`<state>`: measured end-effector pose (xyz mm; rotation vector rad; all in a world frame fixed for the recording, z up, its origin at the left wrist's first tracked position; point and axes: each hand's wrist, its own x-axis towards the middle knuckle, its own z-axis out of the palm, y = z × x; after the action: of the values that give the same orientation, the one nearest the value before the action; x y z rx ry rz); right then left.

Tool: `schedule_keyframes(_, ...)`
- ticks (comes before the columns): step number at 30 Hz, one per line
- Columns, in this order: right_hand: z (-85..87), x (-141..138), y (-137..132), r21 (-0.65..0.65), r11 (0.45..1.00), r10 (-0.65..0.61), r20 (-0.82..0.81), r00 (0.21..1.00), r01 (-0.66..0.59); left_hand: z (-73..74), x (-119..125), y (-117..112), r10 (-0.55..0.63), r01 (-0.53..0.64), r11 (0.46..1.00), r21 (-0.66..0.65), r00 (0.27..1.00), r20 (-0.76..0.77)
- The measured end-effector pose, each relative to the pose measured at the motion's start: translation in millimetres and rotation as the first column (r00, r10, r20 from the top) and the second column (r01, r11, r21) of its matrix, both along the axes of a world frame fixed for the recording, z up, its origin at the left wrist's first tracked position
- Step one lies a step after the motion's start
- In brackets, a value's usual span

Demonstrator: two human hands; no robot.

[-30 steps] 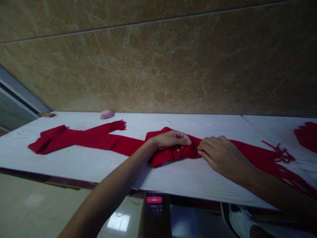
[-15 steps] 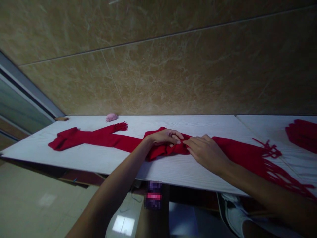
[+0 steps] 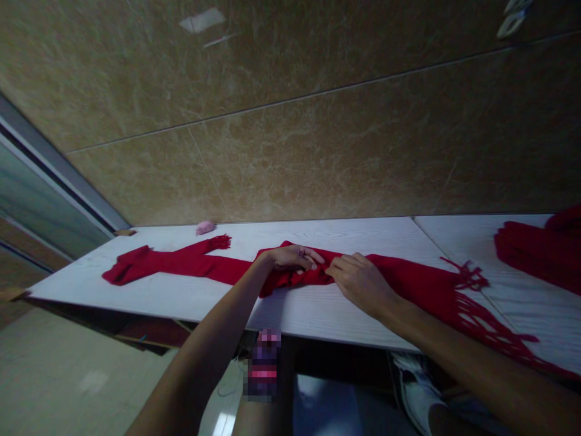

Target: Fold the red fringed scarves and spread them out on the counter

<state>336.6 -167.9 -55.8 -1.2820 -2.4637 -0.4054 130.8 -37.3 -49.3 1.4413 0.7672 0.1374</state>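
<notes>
A long red scarf [image 3: 218,268] with fringed ends lies lengthwise on the white tabletop, bunched and creased at its middle. My left hand [image 3: 295,258] rests on the bunched part, its fingers curled into the cloth. Just to the right, my right hand [image 3: 358,275] pinches the scarf between thumb and fingers, the fingertips of both hands close together. One fringed end folds back at the left; the other fringe spreads out at the right, partly behind my right forearm. What lies under my fingertips is hidden.
Folded red cloth [image 3: 535,251] is stacked at the right of the white table [image 3: 363,309]. A small pink object [image 3: 206,227] sits by the tiled wall [image 3: 295,163]. Below the table's front edge are a white shoe [image 3: 420,393] and a dark shelf space.
The view has shifted a little to the right, bringing more of the folded red cloth into sight. Both hands stay on the bunched middle of the scarf, with only slight finger movement.
</notes>
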Motion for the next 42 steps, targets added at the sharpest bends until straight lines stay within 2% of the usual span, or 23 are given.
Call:
schedule_keyframes(5, -6.5, -5.7, -4.9, 0.075, 0.997, -0.019, 0.053, 0.998, 0.015, -5.1, 2.2, 1.6, -0.003, 0.005, 0.999, 0.054, 0.999, -0.053)
schedule_keyframes(9, -3.6, -11.9, 4.4, 0.147, 0.989, -0.003, 0.138, 0.99, -0.017, -10.2, 5.5, 2.6, -0.011, 0.019, 0.995, 0.094, 0.997, -0.082)
schedule_keyframes(15, -1.6, -5.9, 15.0, 0.229, 0.961, 0.092, 0.271, 0.958, -0.157, -11.8, 10.1, 2.4, 0.003, 0.007, 0.994, 0.107, 0.995, -0.097)
schedule_keyframes(18, -0.5, -1.8, 10.8, 0.202, 0.955, 0.156, 0.283, 0.946, -0.218, -8.8, 11.2, 0.6, -0.002, 0.011, 0.996, 0.094, 0.995, -0.095)
schedule_keyframes(24, 2.4, -10.6, 4.7, 0.115, 0.961, 0.224, 0.214, 0.951, -0.252, -8.7, 10.1, 1.5, -0.004, 0.008, 0.998, 0.064, 0.998, -0.07)
schedule_keyframes(31, -9.4, -33.6, 6.7, 0.139, 0.943, 0.277, 0.179, 0.944, -0.303, -12.3, 6.8, 6.3, -0.014, 0.015, 0.999, 0.032, 0.999, -0.033)
schedule_keyframes(38, -19.9, -45.7, 11.5, 0.133, 0.95, 0.261, 0.155, 0.953, -0.281, -6.4, 4.0, 5.1, -0.049, 0.05, 0.999, 0.0, 0.999, 0.019)
schedule_keyframes(42, -20.4, -47.8, 12.9, -0.007, 0.976, 0.217, 0.067, 0.974, -0.217, -6.3, 4.2, 4.5, -0.051, 0.051, 0.999, -0.014, 0.998, 0.038)
